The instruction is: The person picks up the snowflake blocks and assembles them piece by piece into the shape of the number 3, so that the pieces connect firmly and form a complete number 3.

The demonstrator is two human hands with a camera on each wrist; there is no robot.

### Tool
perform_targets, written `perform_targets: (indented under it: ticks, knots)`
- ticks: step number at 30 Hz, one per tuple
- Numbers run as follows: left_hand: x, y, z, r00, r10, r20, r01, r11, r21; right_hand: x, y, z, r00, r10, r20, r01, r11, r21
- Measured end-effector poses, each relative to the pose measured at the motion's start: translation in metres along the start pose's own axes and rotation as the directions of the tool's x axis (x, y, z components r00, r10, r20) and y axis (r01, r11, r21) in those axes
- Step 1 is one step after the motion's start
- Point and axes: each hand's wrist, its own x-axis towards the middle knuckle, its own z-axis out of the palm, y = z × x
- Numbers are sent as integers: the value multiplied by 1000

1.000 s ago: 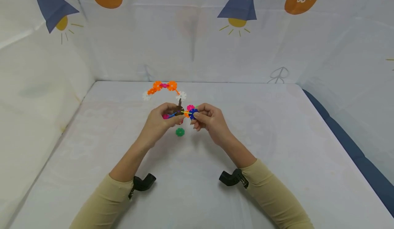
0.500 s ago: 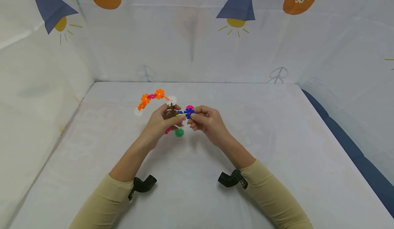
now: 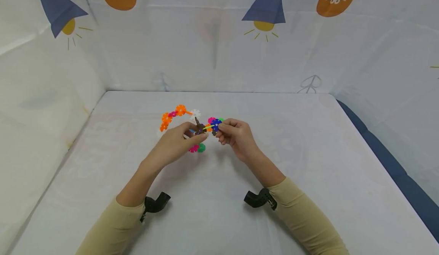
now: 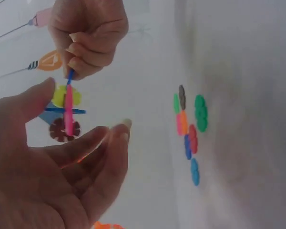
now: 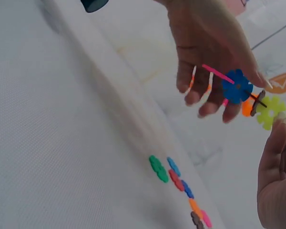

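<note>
A chain of interlocking plastic flower discs (image 3: 180, 110) in orange, pink, white and brown curves away behind my left hand (image 3: 175, 142). Its near end has brown, blue, pink and yellow discs (image 5: 270, 112) joined edge to edge. My right hand (image 3: 236, 135) pinches this end between thumb and fingertips, at a dark blue disc (image 3: 216, 124) beside the yellow one. My left hand lies around the brown part, thumb and fingers spread apart; in the left wrist view the pink disc (image 4: 69, 109) stands in the gap between them. Part of the chain is hidden behind the left fingers.
Several loose flower discs lie on the white table beneath the hands, among them a green one (image 5: 158, 169), a red one (image 4: 193, 138) and a light blue one (image 4: 195, 171). A white printed cloth wall (image 3: 212, 49) rises behind the table.
The chain swung left and nearer, then slightly back right. My left hand has loosened from the chain and shifted slightly lower; my right hand stays nearly in place, still pinching its end.
</note>
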Motion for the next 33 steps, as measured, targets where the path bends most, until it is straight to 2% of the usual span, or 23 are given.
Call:
perform_targets:
  ticks: [2, 3, 4, 5, 8, 9, 10, 11, 13, 17, 20, 22, 28, 33]
  knots:
    - [-7, 5, 1, 995, 53, -86, -40, 990, 137, 1, 1, -2, 1000, 3, -5, -3, 1000, -5]
    - [-9, 7, 2, 985, 102, -137, -75, 979, 190, 1, 1, -2, 1000, 5, -7, -5, 1000, -10]
    - [-12, 9, 4, 969, 158, -190, -112, 966, 233, 1, 1, -3, 1000, 6, -7, -6, 1000, -19]
    - [-13, 11, 5, 946, 217, -241, -150, 952, 266, 2, 2, -4, 1000, 8, -4, -8, 1000, -29]
    - [-15, 15, 10, 865, 364, -347, -251, 910, 330, 3, 5, -5, 999, 25, 22, -24, 997, -78]
    - [-14, 16, 11, 846, 395, -358, -276, 899, 339, 3, 7, -4, 999, 33, 35, -30, 995, -98]
    - [-14, 16, 12, 836, 415, -359, -295, 891, 345, 3, 8, -4, 998, 41, 51, -35, 992, -118]
    - [-13, 16, 13, 832, 426, -355, -306, 887, 347, 3, 10, -3, 997, 50, 66, -40, 990, -135]
    - [-12, 15, 13, 841, 427, -332, -308, 883, 355, 3, 12, -1, 994, 57, 93, -41, 986, -164]
    - [-10, 13, 14, 878, 399, -263, -268, 866, 422, 2, 16, 4, 989, 59, 135, -33, 981, -194]
    - [-9, 11, 14, 898, 383, -215, -256, 854, 452, 1, 18, 6, 986, 62, 152, -30, 979, -203]
    - [-8, 10, 13, 912, 361, -193, -252, 867, 430, 1, 19, 7, 985, 65, 157, -32, 979, -204]
    - [-4, 6, 10, 954, 250, -168, -196, 939, 284, 1, 21, 9, 984, 76, 161, -45, 981, -187]
    - [-1, 2, 7, 968, 183, -169, -138, 960, 244, 3, 23, 7, 985, 92, 144, -65, 981, -183]
